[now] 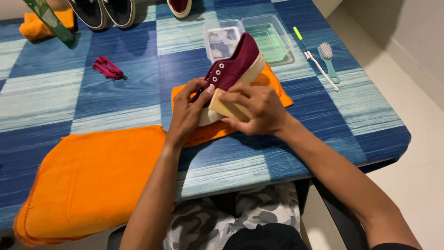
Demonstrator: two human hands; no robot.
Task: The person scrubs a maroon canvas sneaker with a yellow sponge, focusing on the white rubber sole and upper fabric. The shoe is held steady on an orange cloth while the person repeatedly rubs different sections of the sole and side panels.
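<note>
A maroon canvas sneaker (236, 62) with a white sole is tilted up over a small orange cloth (276, 90) near the table's middle. My left hand (187, 111) grips the shoe's toe end from the left, fingers wrapped over the lace eyelets. My right hand (256, 109) holds a tan sponge block (226, 109) pressed against the white sole at the toe. The shoe has no laces in it.
A large orange cloth (92, 180) covers the near left of the blue checked table (323, 120). Two clear plastic tubs (270, 34) stand behind the shoe. A toothbrush (317, 65) and teal brush (329, 58) lie right. Maroon laces (107, 68) lie left; other shoes (104, 11) sit at the back.
</note>
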